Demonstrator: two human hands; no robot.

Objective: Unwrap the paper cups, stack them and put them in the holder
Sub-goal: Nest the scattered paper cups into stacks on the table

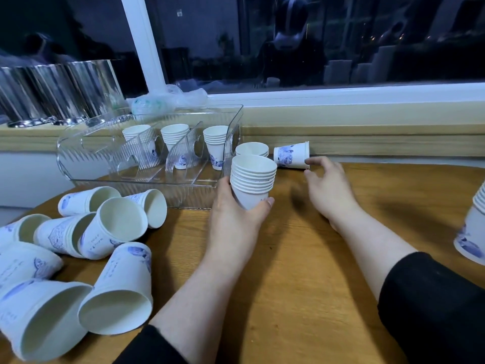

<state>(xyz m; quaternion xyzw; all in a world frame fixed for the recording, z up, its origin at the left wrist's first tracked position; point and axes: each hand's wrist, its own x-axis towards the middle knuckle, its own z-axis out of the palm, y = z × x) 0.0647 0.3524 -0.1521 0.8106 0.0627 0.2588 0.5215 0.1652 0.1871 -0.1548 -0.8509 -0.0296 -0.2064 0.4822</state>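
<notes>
My left hand [236, 208] grips an upright stack of white paper cups [253, 177] just right of the clear plastic holder [147, 177]. The holder's slots contain three short cup stacks [174, 135]. Another stack [252, 149] stands behind the held one. A single blue-patterned cup [291, 155] lies on its side near the wall. My right hand [326, 185] is open, its fingertips at that cup's rim. Several loose cups [115, 227] lie tipped over at the left of the table.
A wooden table [301, 271] carries everything. Another cup stack [472, 232] stands at the right edge. Shiny metal canisters [57, 90] and crumpled clear wrapping [168, 99] sit on the window ledge behind the holder.
</notes>
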